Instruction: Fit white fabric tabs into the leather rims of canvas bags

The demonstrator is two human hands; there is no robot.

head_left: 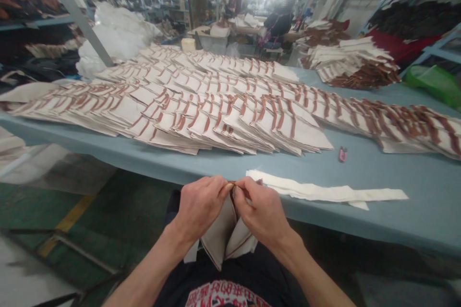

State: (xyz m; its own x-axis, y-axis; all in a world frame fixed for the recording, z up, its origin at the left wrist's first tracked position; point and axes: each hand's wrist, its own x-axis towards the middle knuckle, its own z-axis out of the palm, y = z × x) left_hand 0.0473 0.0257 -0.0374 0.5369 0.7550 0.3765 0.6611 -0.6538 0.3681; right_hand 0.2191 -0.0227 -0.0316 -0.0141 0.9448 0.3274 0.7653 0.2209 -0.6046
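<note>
Both hands meet at the table's near edge, over my lap. My left hand (203, 204) pinches the upper edge of a cream fabric piece (218, 230) with brown trim. Close beside it, my right hand (260, 206) grips the same edge, its fingers curled. The piece hangs down between the hands in folded panels, one corner pointing at my shirt. Fingers cover most of its top edge. Just right of my right hand, long cream fabric strips (324, 189) lie along the table edge.
Overlapping rows of cream pieces with brown strips (216, 115) spread across the blue-covered table (363, 168). A small pink-handled tool, perhaps thread snips (343, 154), lies right of them. Further off are a stacked pile (353, 62), a green bag (432, 84) and a seated person (279, 24).
</note>
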